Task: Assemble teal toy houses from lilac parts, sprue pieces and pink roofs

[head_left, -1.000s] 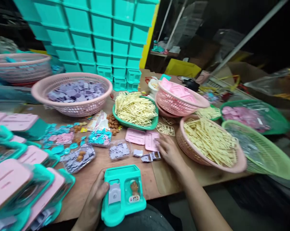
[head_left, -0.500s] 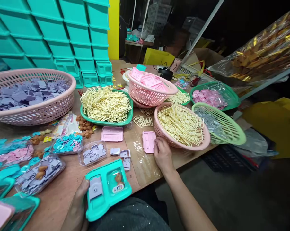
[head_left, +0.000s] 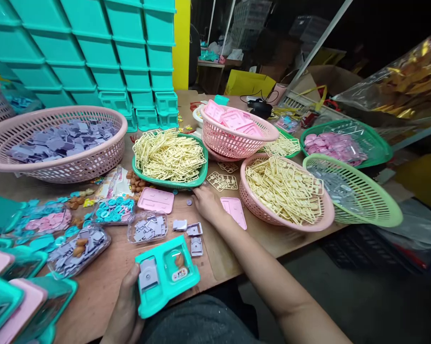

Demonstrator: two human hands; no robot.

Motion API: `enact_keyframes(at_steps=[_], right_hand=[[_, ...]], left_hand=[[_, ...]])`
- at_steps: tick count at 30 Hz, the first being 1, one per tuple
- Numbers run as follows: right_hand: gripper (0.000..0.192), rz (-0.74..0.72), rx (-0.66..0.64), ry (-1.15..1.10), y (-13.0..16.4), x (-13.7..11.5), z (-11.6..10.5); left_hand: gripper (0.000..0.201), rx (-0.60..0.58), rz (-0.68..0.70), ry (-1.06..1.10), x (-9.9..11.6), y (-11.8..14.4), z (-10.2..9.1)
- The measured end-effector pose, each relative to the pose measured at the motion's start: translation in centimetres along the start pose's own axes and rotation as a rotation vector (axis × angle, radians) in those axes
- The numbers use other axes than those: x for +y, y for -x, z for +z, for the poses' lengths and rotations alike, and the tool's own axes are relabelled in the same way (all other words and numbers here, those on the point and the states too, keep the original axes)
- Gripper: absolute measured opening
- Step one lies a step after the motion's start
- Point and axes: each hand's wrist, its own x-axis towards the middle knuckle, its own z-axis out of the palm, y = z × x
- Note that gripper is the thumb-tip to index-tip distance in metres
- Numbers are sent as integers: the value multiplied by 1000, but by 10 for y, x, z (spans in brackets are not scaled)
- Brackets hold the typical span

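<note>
My left hand (head_left: 124, 306) grips the left edge of a teal plastic toy case (head_left: 167, 298), tilted above my lap. A grey-purple piece sits in its left recess, and a brown piece shows behind its clear window. My right hand (head_left: 206, 204) is at the front rim of the green tray (head_left: 201, 179), fingers bent together; what they hold, if anything, is hidden. Left of it lie a pink panel (head_left: 155, 199) and a small round purple piece (head_left: 189, 202). Another pink panel (head_left: 234, 211) lies partly behind my right forearm. Loose grey-purple parts (head_left: 194, 229) lie above the case.
A pink basket (head_left: 104, 148) of purple parts stands left, before stacked teal cases (head_left: 129, 48). Another pink basket (head_left: 330, 215) holds cream frames, beside a light-green basket (head_left: 383, 210). Clear boxes of small parts (head_left: 149, 229) and finished-looking teal cases (head_left: 47, 296) crowd the left side.
My right hand has moved left and away from me, from the right pink panel to the green tray's rim. The left pink panel has shifted left; a small round purple piece now shows beside it.
</note>
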Motion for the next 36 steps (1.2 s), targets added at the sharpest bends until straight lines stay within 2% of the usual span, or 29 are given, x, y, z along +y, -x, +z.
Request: enact_keyframes(at_steps=[4,8,13,18,22,26,29,32,36], right_hand=[[24,104,-28,90,-17,4,-3],[23,121,2,99,-2,11,-10],[18,44,24,64,23,21,-19],[14,-85,48,37,18,8,-4],[22,-184,23,10,28,5,5],[20,-290,-10,-57,52,19,-5],[23,-283,40,-94,64,31,-16],[26,-238,85,-98,65,34,-18],[22,-237,35,-80,53,25,-13]], left_hand=[[56,-29,-5,7,3,-2,2],[51,-61,-2,-17,5,-2,-2],[45,-111,27,-61,3,-6,-6],[48,-188,105,-116,3,-13,-10],[50,-156,128,-117,4,-10,-20],[53,-148,88,-120,5,-7,-30],[54,-149,87,-123,5,-6,-32],[43,-160,99,-118,5,-8,-31],[34,-190,102,-132,5,-11,-33]])
